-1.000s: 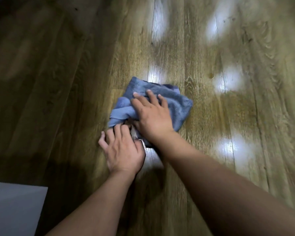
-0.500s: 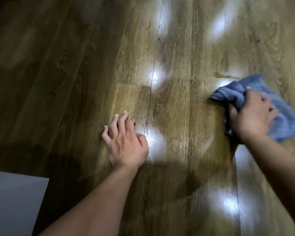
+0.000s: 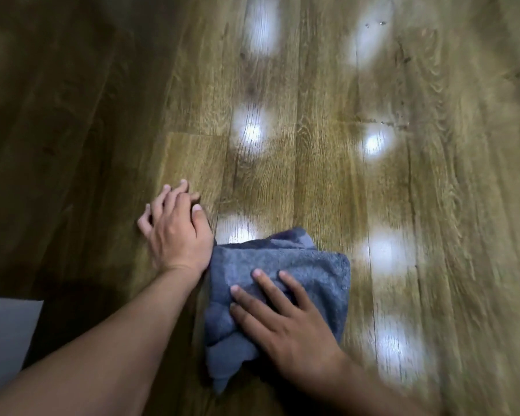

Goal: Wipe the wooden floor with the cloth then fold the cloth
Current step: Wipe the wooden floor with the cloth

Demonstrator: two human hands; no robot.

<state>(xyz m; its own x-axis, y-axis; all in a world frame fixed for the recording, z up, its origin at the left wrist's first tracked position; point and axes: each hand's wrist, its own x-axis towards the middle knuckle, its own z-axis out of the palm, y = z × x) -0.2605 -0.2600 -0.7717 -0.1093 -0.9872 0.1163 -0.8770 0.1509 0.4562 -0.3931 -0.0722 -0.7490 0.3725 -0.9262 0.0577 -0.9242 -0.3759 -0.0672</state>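
A bunched blue-grey cloth (image 3: 312, 265) lies on the wooden floor (image 3: 327, 163) near the bottom middle of the view. My right hand (image 3: 285, 322) presses flat on top of it, fingers spread and pointing up-left. My left hand (image 3: 174, 229) rests palm-down on the bare floor just left of the cloth, its wrist touching the cloth's upper-left edge. The part of the cloth under my right palm is hidden.
Bright reflections of ceiling lights dot the glossy planks. A few small specks (image 3: 385, 123) lie on a plank seam at the upper right. A pale grey flat object (image 3: 6, 337) sits at the bottom left corner. The left side of the floor is in shadow.
My right hand has swept the cloth from the far right back toward the left, ending beside my left wrist. My left hand has stayed planted on the floor.
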